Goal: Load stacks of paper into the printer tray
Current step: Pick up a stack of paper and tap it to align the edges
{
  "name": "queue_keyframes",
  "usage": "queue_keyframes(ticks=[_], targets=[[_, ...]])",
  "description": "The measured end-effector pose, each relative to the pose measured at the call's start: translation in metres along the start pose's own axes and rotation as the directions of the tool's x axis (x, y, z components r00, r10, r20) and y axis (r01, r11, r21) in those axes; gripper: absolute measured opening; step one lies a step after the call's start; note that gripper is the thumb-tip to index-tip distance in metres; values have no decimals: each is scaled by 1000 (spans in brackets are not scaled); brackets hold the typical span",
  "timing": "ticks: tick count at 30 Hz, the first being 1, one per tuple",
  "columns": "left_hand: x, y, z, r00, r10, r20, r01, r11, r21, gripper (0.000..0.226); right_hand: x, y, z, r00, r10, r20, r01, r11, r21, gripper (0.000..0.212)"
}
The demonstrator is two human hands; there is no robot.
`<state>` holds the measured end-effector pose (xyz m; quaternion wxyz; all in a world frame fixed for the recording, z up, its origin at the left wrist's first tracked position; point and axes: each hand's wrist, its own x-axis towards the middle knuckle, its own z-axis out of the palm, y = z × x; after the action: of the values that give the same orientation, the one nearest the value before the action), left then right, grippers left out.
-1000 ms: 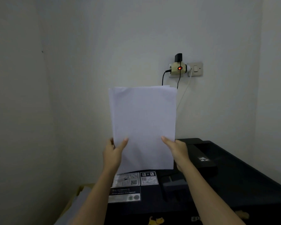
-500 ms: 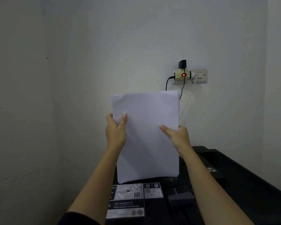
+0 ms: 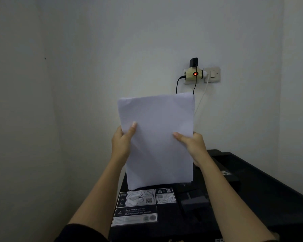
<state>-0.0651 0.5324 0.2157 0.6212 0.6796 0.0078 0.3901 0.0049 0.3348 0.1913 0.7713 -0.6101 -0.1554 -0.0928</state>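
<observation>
A thin stack of white paper (image 3: 157, 137) stands upright in the air above the black printer (image 3: 252, 193). My left hand (image 3: 122, 144) grips its left edge, thumb on the front. My right hand (image 3: 192, 145) grips the right edge, thumb also on the front. The stack's bottom edge hangs just above the rear of the printer, over the instruction labels (image 3: 138, 198). The tray opening itself is hidden behind the paper.
A wall socket with a cream adapter and glowing red light (image 3: 195, 74) sits on the wall above, cables hanging down behind the paper. A white switch (image 3: 212, 74) is beside it. White walls close in at left and right.
Both hands slid up from the stack's lower corners to its middle edges. The paper stays upright and sits slightly lower against the wall socket than half a second ago.
</observation>
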Motion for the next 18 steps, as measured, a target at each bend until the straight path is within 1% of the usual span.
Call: queue_keyframes(ticks=[2, 4, 6, 8, 10, 13, 15, 17, 18], targets=[[-4, -3, 3, 1000, -10, 3, 10, 1000, -23, 34, -3, -1, 3, 1000, -31, -4, 30, 998, -47, 37], [-7, 1, 9, 1000, 3, -31, -2, 1000, 13, 35, -4, -2, 8, 997, -69, -21, 66, 992, -106, 39], [-8, 5, 16, 991, 66, -115, -54, 993, 103, 33, -6, -1, 14, 992, -104, -69, 94, 985, -144, 40], [-10, 10, 20, 968, 147, -202, -107, 975, 195, 32, -7, -1, 20, 984, -139, -109, 120, 979, -167, 39], [-11, 13, 22, 955, 182, -235, -127, 965, 229, 32, -8, -1, 24, 980, -156, -125, 134, 976, -170, 36], [-15, 6, 19, 967, 163, -195, -121, 970, 210, 30, -9, 5, 26, 985, -142, -99, 121, 974, -193, 35], [-20, -5, 11, 985, 130, -116, -110, 980, 165, 22, -11, 16, 24, 991, -120, -54, 104, 964, -246, 36], [-22, -27, -1, 998, 63, -26, -59, 990, 126, 12, -15, 29, 18, 997, -74, -36, 62, 963, -262, 35], [-25, -40, -7, 1000, 12, 6, -13, 993, 120, 11, -18, 36, 14, 999, -37, -37, 27, 968, -249, 34]])
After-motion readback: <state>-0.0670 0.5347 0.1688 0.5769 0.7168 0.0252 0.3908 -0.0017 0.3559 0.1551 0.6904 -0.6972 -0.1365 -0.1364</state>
